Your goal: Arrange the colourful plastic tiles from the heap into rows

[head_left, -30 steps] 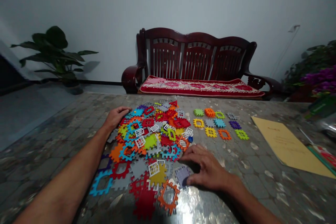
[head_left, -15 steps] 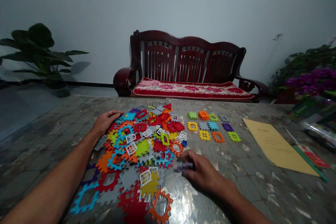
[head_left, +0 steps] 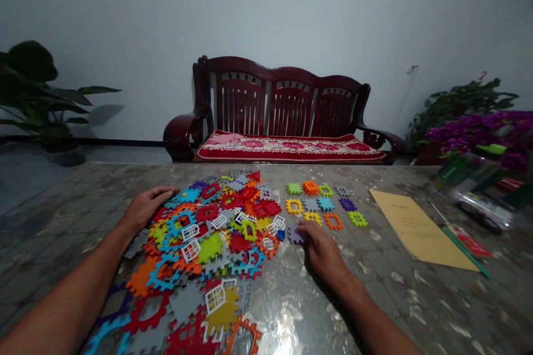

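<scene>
My right hand (head_left: 327, 255) grips a greyish-purple toothed building tile (head_left: 296, 233) between thumb and fingers, low over the table in front of the yellow window tile (head_left: 312, 217). Its fingers are closed on the tile's right side. At the far left edge of a heap of interlocking building tiles (head_left: 210, 248), my left hand (head_left: 147, 206) lies with its fingers stretched out, holding nothing. White window frames (head_left: 191, 249) lie on the heap. Beyond my right hand are several tiles in rough rows, among them an orange frame tile (head_left: 333, 226) and a purple tile (head_left: 347, 204).
On the right of the stone-patterned table (head_left: 358, 310) lie a tan envelope (head_left: 420, 233), a green stick (head_left: 466, 252) and a clear bottle (head_left: 478, 208). Behind the table stands a wooden bench (head_left: 293, 100) with a red cushion (head_left: 291, 147). Potted plants flank it.
My right hand has moved forward with the tile, away from the heap's near right side to just before the rows. My left hand stays at the heap's edge. The view has shifted slightly.
</scene>
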`<act>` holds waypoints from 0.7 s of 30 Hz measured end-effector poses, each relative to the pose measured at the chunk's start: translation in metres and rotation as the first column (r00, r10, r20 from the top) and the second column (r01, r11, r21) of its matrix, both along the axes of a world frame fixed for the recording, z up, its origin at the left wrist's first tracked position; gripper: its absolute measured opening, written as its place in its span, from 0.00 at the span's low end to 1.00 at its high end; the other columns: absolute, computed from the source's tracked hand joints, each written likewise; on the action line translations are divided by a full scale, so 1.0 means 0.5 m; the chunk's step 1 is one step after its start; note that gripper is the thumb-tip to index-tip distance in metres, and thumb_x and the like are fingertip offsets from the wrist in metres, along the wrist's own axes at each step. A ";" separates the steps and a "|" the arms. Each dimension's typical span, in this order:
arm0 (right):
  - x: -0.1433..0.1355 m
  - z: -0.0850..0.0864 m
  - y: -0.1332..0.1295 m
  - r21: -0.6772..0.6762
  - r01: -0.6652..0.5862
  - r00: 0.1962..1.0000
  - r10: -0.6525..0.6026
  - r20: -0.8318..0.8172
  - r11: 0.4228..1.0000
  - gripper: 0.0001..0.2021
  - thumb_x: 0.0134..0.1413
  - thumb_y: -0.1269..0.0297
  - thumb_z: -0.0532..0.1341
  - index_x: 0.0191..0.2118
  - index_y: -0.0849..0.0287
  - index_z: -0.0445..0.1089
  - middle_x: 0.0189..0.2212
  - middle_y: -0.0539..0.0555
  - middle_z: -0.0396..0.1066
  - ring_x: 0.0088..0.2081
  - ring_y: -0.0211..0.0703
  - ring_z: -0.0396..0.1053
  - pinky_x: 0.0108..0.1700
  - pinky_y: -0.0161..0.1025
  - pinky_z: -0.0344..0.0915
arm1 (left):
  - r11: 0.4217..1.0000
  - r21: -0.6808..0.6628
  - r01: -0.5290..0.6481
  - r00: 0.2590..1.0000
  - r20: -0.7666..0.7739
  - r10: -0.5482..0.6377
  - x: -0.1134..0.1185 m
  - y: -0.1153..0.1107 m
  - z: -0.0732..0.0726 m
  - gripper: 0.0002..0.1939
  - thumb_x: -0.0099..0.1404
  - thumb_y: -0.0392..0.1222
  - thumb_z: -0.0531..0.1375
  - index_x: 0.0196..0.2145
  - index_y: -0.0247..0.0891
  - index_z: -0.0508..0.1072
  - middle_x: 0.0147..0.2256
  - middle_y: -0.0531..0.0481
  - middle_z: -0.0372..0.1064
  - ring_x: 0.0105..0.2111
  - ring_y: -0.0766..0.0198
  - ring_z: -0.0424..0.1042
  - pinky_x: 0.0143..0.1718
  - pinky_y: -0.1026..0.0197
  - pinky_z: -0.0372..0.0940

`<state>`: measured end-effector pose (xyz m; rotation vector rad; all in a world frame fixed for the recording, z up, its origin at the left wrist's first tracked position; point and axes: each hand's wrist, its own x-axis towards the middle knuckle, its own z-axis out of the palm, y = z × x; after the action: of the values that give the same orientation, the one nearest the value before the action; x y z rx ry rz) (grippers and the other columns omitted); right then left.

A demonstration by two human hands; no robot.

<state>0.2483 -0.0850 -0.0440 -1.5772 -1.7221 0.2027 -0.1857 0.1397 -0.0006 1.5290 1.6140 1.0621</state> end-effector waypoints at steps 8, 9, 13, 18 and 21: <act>0.008 0.017 -0.003 -0.059 0.124 0.990 -0.119 0.077 0.991 0.21 0.58 0.70 0.57 0.57 0.54 0.73 0.54 0.58 0.76 0.58 0.54 0.70 0.63 0.57 0.64 | 1.000 -0.004 -0.001 1.000 0.012 0.001 0.002 -0.003 0.005 0.23 0.42 0.61 0.68 0.31 0.40 0.83 0.41 0.42 0.86 0.46 0.45 0.81 0.52 0.52 0.73; 0.004 0.023 -0.004 -0.075 0.114 0.989 -0.106 0.105 0.991 0.22 0.59 0.67 0.59 0.58 0.53 0.73 0.56 0.59 0.75 0.58 0.56 0.70 0.63 0.57 0.64 | 1.000 -0.005 -0.001 1.000 0.013 0.001 0.003 -0.003 0.006 0.23 0.43 0.60 0.68 0.31 0.41 0.83 0.41 0.43 0.86 0.45 0.46 0.81 0.50 0.53 0.74; -0.007 0.048 -0.004 -0.112 0.061 0.975 -0.035 0.218 0.992 0.28 0.55 0.63 0.66 0.63 0.52 0.70 0.60 0.59 0.72 0.60 0.59 0.66 0.64 0.57 0.60 | 1.000 -0.011 -0.012 1.000 0.009 0.012 0.004 -0.003 0.009 0.22 0.43 0.60 0.68 0.30 0.41 0.83 0.39 0.44 0.86 0.44 0.46 0.82 0.47 0.54 0.75; -0.006 0.066 0.003 -0.196 0.090 0.954 -0.028 0.297 0.976 0.31 0.55 0.60 0.68 0.65 0.55 0.68 0.56 0.61 0.75 0.56 0.61 0.67 0.59 0.56 0.62 | 1.000 -0.010 -0.019 1.000 0.003 0.019 0.006 -0.002 0.011 0.22 0.42 0.59 0.67 0.31 0.41 0.83 0.40 0.43 0.86 0.46 0.44 0.81 0.52 0.51 0.73; -0.004 0.068 0.004 -0.211 0.072 0.947 0.000 0.322 0.975 0.26 0.58 0.60 0.67 0.62 0.54 0.70 0.55 0.60 0.76 0.56 0.59 0.67 0.59 0.55 0.61 | 1.000 -0.021 -0.017 1.000 -0.007 0.017 0.004 -0.001 0.011 0.22 0.41 0.59 0.67 0.31 0.43 0.84 0.40 0.44 0.86 0.47 0.44 0.80 0.54 0.51 0.72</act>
<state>0.2465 -0.0832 -0.0100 -1.8861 -1.9703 0.1265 -0.1837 0.1392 0.0049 1.5092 1.6406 1.0467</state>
